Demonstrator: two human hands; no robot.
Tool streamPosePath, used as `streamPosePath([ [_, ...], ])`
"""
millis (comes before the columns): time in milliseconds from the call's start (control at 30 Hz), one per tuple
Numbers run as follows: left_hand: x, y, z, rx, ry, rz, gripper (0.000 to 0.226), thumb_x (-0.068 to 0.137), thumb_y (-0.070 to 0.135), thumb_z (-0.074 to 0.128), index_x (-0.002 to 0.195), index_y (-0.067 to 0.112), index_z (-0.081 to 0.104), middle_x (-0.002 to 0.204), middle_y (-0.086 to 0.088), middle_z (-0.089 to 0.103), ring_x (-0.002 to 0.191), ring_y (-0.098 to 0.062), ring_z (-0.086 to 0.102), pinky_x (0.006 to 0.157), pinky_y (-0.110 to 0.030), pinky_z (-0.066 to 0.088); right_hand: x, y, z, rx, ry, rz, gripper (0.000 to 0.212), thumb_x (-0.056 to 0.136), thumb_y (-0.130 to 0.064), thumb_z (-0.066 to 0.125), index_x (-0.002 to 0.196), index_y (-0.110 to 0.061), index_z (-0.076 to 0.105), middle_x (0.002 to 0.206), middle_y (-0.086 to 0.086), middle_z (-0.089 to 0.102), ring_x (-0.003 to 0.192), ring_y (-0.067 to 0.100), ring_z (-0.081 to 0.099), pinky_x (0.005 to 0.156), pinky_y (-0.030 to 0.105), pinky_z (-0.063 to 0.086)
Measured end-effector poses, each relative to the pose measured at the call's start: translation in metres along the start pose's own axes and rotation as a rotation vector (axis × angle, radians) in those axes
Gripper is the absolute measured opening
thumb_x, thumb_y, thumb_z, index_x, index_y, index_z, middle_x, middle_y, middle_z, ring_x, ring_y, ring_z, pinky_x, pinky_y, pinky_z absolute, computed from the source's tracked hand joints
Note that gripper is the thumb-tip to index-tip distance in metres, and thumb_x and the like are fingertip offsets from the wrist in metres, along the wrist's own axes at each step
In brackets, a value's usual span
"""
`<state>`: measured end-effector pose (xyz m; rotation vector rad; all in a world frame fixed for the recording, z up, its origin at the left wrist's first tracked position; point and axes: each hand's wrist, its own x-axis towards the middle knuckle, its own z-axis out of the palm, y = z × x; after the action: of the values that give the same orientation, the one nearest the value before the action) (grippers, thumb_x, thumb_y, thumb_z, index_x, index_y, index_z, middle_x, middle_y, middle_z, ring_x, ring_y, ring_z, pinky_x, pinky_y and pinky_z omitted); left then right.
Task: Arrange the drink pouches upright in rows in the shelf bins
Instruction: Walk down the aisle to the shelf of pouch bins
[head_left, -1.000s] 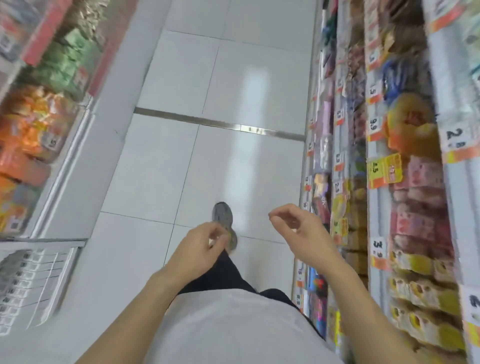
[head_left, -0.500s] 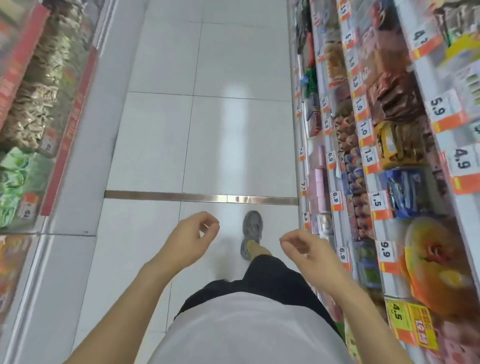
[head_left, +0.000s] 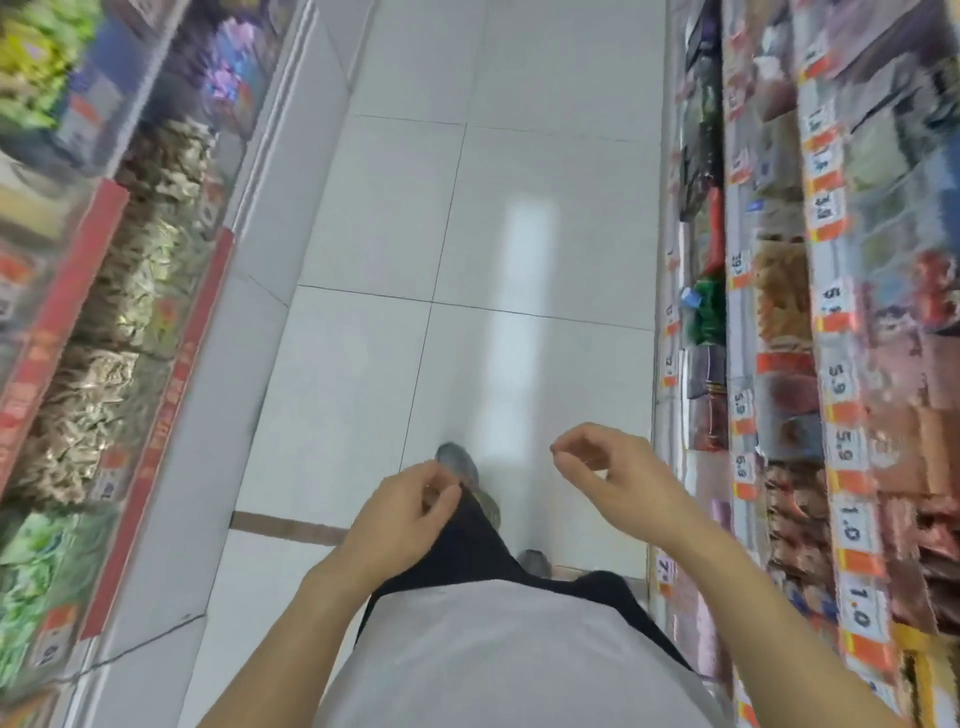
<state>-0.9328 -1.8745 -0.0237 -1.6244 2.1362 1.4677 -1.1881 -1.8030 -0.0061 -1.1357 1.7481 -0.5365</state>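
- Above the white tiled floor (head_left: 519, 208), left hand (head_left: 400, 514) and right hand (head_left: 613, 473) hang loosely curled, both empty.
- Drink pouches cannot be told apart on the blurred shelves (head_left: 831, 312) at either side.

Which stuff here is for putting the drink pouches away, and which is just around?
For the job:
- left hand, empty, fingers loosely curled
- right hand, empty, fingers loosely curled
- No drink pouch can be made out; the shelves are blurred.

Just around:
- tiled floor
- left shelf's shiny packets
- right shelf's price tags
- grey shoe
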Motion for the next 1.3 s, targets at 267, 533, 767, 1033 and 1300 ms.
streamPosePath([
  [267,0.259,0.07,-0.171,0.055,-0.037,0.052,0.015,0.097,0.038,0.047,0.098,0.032,0.061,0.095,0.021,0.063,0.087,0.002,0.059,0.078,-0.022,0.051,0.281,-0.101,-0.107,0.069,0.021,0.053,0.008,0.095,-0.029,0.062,0.095,-0.033,0.069,0.092,-0.024,0.07,0.089,-0.008,0.063,0.076,0.011,0.045],
  [533,0.506,0.173,-0.344,0.101,-0.022,0.138,0.014,0.097,0.035,0.049,0.098,0.03,0.061,0.097,0.02,0.062,0.089,0.003,0.058,0.072,-0.016,0.045,0.481,-0.165,-0.217,0.051,0.056,0.119,0.009,0.096,-0.031,0.061,0.094,-0.036,0.067,0.092,-0.032,0.067,0.092,-0.009,0.062,0.084,0.015,0.048],
  [767,0.729,0.256,-0.45,0.072,-0.018,0.11,0.014,0.097,0.035,0.049,0.099,0.03,0.061,0.097,0.02,0.063,0.09,0.001,0.058,0.072,-0.016,0.045,0.72,-0.214,-0.33,0.034,0.023,0.097,0.009,0.095,-0.03,0.062,0.093,-0.037,0.067,0.089,-0.028,0.068,0.09,-0.01,0.062,0.082,0.014,0.048],
  [1033,0.909,0.305,-0.579,0.042,-0.056,0.019,0.013,0.096,0.039,0.049,0.098,0.034,0.061,0.092,0.021,0.063,0.084,0.005,0.058,0.068,-0.01,0.043,0.978,-0.341,-0.461,0.053,-0.021,0.05,0.007,0.095,-0.029,0.063,0.095,-0.03,0.069,0.093,-0.018,0.071,0.09,-0.004,0.064,0.077,0.008,0.046],
  [1300,1.154,0.34,-0.746,0.064,-0.025,0.053,0.013,0.094,0.035,0.049,0.09,0.033,0.061,0.084,0.019,0.064,0.08,0.0,0.06,0.071,-0.022,0.051,1.233,-0.437,-0.535,0.007,-0.013,0.083,0.007,0.096,-0.031,0.061,0.097,-0.031,0.067,0.095,-0.017,0.07,0.093,-0.005,0.063,0.085,0.02,0.049],
])
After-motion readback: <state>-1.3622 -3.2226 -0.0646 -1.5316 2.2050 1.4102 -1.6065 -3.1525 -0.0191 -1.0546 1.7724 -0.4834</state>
